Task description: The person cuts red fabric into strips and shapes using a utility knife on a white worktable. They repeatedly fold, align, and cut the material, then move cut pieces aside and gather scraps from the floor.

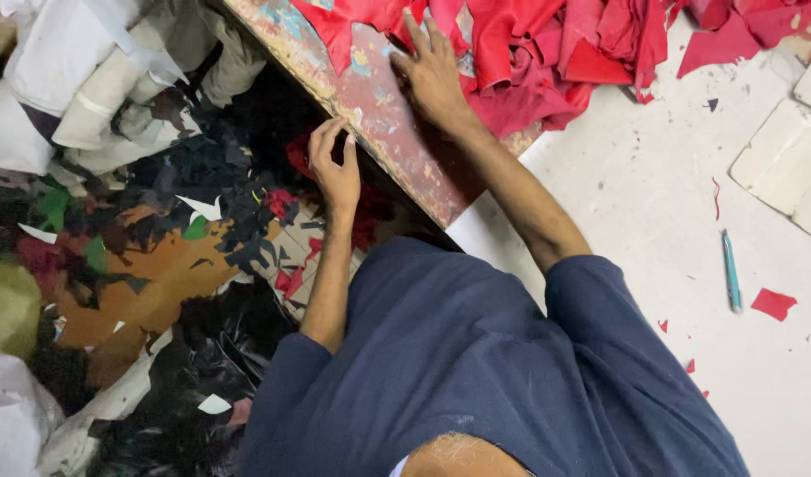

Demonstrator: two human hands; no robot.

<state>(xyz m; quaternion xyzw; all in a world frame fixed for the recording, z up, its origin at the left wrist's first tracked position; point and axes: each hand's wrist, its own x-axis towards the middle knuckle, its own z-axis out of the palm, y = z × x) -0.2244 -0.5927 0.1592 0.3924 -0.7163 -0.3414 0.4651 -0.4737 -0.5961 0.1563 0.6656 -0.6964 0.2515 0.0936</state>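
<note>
Scraps of black, brown and red offcuts [171, 256] litter the floor at the desk's near-left side, and closest to me I see my dark blue shirt [476, 371]. On the pale desk [652, 194] a teal pen [731, 271] lies beside a small red scrap [773, 303] near the right edge. My left hand [336, 163] sits at the worn board's [388, 124] edge, grip curled, pinching fingertips together; whether it holds anything I cannot tell. Farther off, my right hand [430, 75] presses flat, grip released, on the red fabric pile [546, 53] heaped over the board's far end.
</note>
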